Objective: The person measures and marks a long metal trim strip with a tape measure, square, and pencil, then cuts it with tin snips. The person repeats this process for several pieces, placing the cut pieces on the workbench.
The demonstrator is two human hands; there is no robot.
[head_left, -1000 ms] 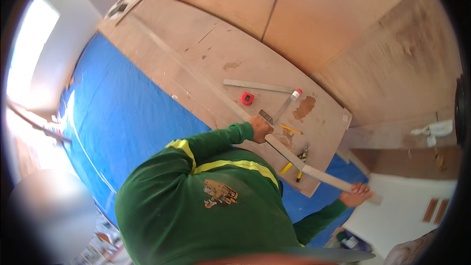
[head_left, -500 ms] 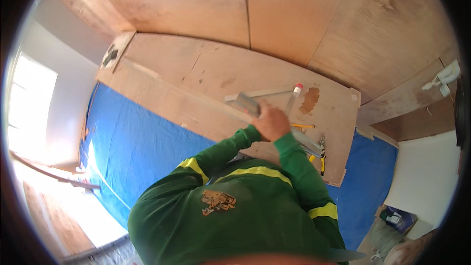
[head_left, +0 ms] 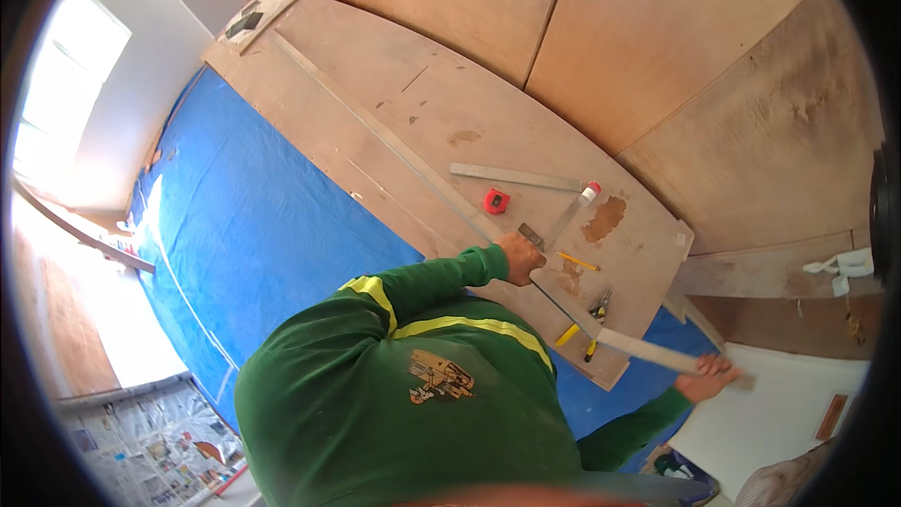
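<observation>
Along the wooden bench (head_left: 441,99) runs a long pale strip (head_left: 648,348), overhanging its right end; the right hand (head_left: 709,378) clutches that overhang, the left hand (head_left: 521,258) grips mid-length. A slackened grip could let it swing, knocking pliers (head_left: 601,304), tape measure (head_left: 496,201) or pencil (head_left: 578,261).

The long strip (head_left: 648,348) at lower right looks like bare, matt wood. The broad board (head_left: 488,117) is dull, wood-like and blotched, while the wall panels (head_left: 657,47) at upper right show smooth, faintly sheeny wood grain. Left, the blue sheet (head_left: 253,188) lies matt and wrinkled; lower left, the newspaper (head_left: 141,437) is creased paper. The tape measure (head_left: 496,201) looks like glossy plastic, the green top (head_left: 347,394) soft, matt cloth.
</observation>
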